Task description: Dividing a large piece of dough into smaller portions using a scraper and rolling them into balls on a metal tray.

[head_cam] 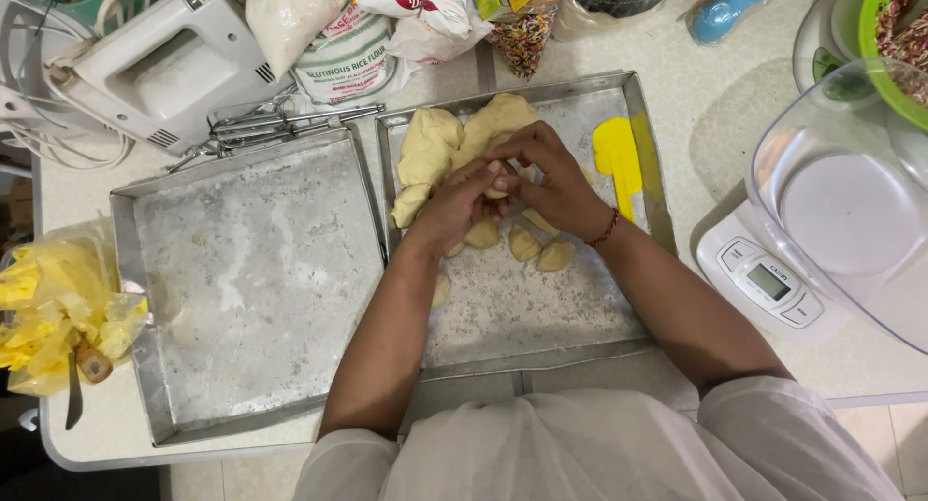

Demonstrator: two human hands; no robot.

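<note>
My left hand (454, 203) and my right hand (551, 184) meet over the right metal tray (646, 163), pinching a small piece of pale dough (499, 185) between their fingers. Behind the hands lies a large mass of dough (440, 139) at the tray's far end. Several small shaped dough pieces (539, 250) rest on the floured tray just below my hands. A yellow spatula (619, 158) lies in the tray to the right of my right hand.
A second floured metal tray (251, 269) sits to the left. A white hand mixer (155, 61) with beaters (280, 124), flour bags (343, 57), sprinkles (522, 37), a yellow plastic bag (58, 313), and a kitchen scale (764, 284) with a clear bowl (851, 201) surround them.
</note>
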